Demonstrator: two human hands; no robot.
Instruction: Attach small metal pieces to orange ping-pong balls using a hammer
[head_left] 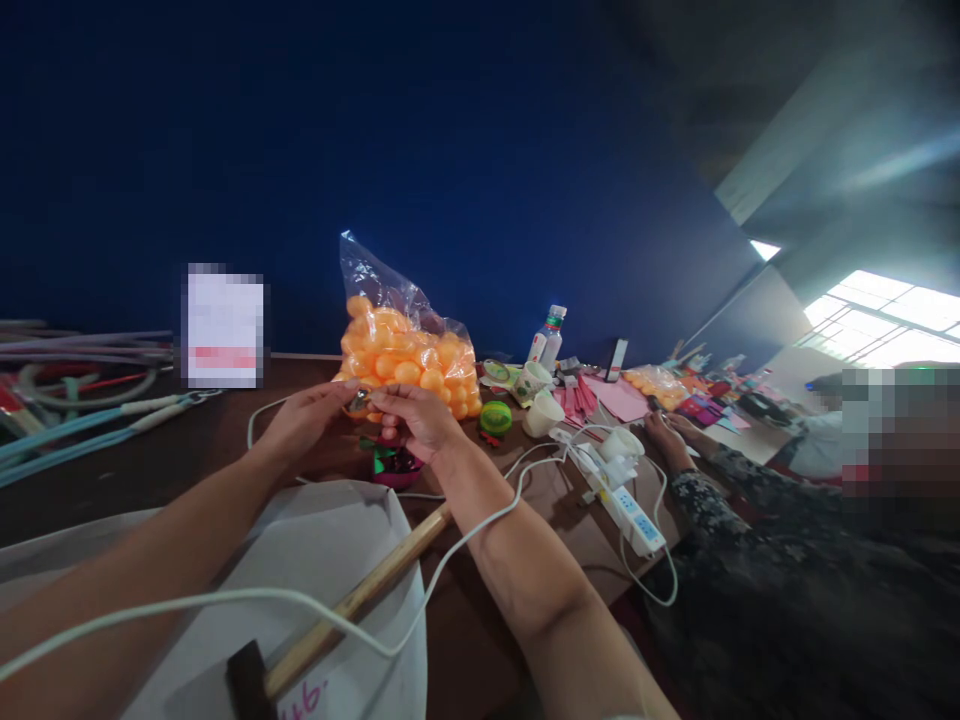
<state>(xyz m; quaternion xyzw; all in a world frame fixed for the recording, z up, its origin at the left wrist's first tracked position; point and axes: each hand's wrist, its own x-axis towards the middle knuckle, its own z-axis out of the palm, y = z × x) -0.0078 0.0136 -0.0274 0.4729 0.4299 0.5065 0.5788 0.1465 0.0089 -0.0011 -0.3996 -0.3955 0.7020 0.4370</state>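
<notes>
Small shiny silvery piece (359,401): sat left of the frame's centre, between two hands; too small to tell its long axis or direction.
Left hand (310,422): closed, fingertips pinching the piece.
Right hand (421,420): closed, fingertips at its right side.
Brown tabletop (544,508): lay beneath, before a dark blue wall (300,150).
Clear plastic bag of orange balls (405,360): one, behind the hands.
Wooden-handled hammer (390,568): one, lower left.
White power strip (630,512): one, lower right.
</notes>
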